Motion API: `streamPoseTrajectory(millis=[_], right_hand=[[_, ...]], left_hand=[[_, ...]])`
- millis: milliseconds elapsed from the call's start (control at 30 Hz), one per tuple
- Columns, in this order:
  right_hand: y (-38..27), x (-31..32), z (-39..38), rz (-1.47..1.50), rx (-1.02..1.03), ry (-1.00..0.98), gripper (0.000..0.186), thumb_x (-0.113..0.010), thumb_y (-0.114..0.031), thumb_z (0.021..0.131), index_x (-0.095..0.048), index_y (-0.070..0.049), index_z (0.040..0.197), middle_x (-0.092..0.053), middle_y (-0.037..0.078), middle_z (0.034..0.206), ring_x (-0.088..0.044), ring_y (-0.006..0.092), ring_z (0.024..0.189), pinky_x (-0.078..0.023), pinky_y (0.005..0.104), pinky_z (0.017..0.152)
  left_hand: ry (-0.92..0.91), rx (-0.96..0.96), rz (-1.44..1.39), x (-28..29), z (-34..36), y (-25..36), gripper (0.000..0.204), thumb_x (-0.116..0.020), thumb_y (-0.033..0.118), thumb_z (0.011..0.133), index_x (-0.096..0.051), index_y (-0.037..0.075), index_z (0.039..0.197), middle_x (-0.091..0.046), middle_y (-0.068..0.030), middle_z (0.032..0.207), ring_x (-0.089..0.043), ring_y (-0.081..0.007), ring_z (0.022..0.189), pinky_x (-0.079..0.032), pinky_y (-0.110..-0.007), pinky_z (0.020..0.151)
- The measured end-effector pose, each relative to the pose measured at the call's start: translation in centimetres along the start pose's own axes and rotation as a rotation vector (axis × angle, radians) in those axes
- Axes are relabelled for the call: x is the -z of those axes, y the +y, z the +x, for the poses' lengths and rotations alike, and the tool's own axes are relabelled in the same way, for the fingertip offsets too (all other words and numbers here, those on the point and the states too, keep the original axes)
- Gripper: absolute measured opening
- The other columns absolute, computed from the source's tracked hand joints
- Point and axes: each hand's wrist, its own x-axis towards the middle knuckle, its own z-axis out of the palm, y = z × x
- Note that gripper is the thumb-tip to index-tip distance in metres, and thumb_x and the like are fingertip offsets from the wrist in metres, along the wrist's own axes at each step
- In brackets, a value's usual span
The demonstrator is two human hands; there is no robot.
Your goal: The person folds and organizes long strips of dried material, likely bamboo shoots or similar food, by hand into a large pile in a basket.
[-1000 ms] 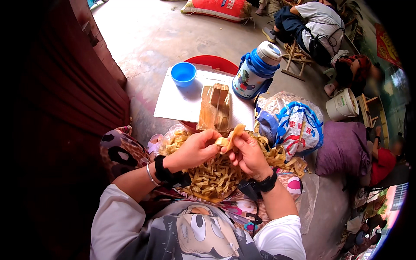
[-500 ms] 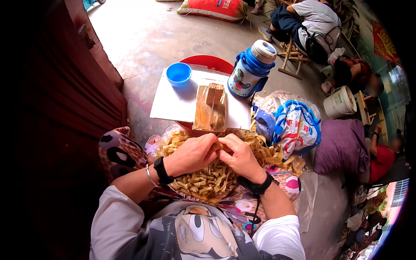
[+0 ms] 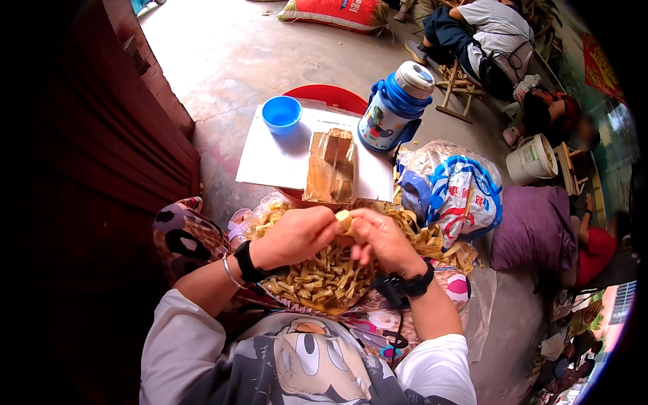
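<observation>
My left hand (image 3: 302, 233) and my right hand (image 3: 385, 239) meet over my lap. Between their fingertips is a small pale-yellow folded strip (image 3: 343, 219), its rounded end showing above the fingers. The left fingers are pinched together at it; the right thumb and forefinger press on its other side while the other right fingers curl below, slightly blurred. Under the hands lies a heap of small yellowish knotted pieces (image 3: 320, 280) on plastic in my lap. Longer loose yellowish strips (image 3: 432, 241) lie to the right of the heap.
Just ahead, a white board (image 3: 263, 162) on a red round stool (image 3: 331, 96) carries a blue cup (image 3: 281, 114), a brown wood-like block (image 3: 329, 167) and a blue-and-white flask (image 3: 395, 108). To the right are a plastic bag (image 3: 472, 202), a purple sack (image 3: 533, 226) and a white bucket (image 3: 531, 160). Other people sit beyond.
The right hand has turned and its fingers have loosened from the tight pinch. The strip's rounded end now shows between the hands. The view has shifted slightly.
</observation>
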Motion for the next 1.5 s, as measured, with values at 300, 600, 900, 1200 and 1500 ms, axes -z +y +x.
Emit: streamPoseTrajectory(millis=[300,600,900,1200,1500], right_hand=[[-0.4,1.9,0.3,-0.305,0.341,0.421,0.019,-0.065,-0.020,0.088,-0.062,-0.002,0.084,-0.054,-0.007,0.068,-0.042,0.0002,0.060,-0.033,0.0167,0.050],[1.1,-0.1,1.9,-0.329,0.288,0.273,0.018,-0.064,-0.019,0.089,-0.064,-0.001,0.085,-0.055,-0.006,0.068,-0.045,0.0023,0.063,-0.039,0.0193,0.055],[-1.2,0.6,2.1,-0.706,0.301,0.203,0.018,-0.062,-0.021,0.088,-0.064,-0.004,0.088,-0.060,0.008,0.063,-0.059,0.0130,0.057,-0.045,0.0265,0.054],[-1.0,2.1,4.8,-1.105,0.720,0.449,0.015,-0.059,-0.015,0.087,-0.064,-0.003,0.094,-0.063,0.014,0.079,-0.062,0.0264,0.067,-0.048,0.0319,0.061],[-1.2,1.1,2.1,-0.419,0.166,0.138,0.018,-0.059,-0.020,0.090,-0.064,-0.005,0.098,-0.063,0.004,0.069,-0.056,0.0099,0.056,-0.045,0.0240,0.052]], left_hand=[[-0.114,0.092,-0.365,2.4,-0.7,1.6,0.018,-0.054,0.019,0.092,-0.054,0.003,0.084,-0.058,-0.0059,0.068,-0.057,-0.0146,0.061,-0.044,-0.029,0.056],[-0.255,0.526,-1.263,0.6,-0.4,0.0,0.014,-0.053,0.018,0.095,-0.047,0.006,0.100,-0.063,-0.0074,0.086,-0.059,-0.0117,0.074,-0.048,-0.024,0.068],[-0.258,0.481,-0.641,4.0,0.3,-0.9,0.008,-0.057,0.002,0.079,-0.051,0.005,0.084,-0.055,-0.0006,0.069,-0.055,-0.0110,0.062,-0.042,-0.022,0.053],[0.226,-0.174,0.583,2.0,2.5,-3.7,0.019,-0.063,0.003,0.072,-0.057,0.007,0.089,-0.057,-0.0047,0.087,-0.056,-0.0221,0.086,-0.046,-0.034,0.075],[0.227,-0.141,0.377,2.3,1.2,0.3,0.024,-0.063,0.003,0.074,-0.060,0.004,0.098,-0.055,-0.0117,0.109,-0.060,-0.0240,0.087,-0.050,-0.035,0.073]])
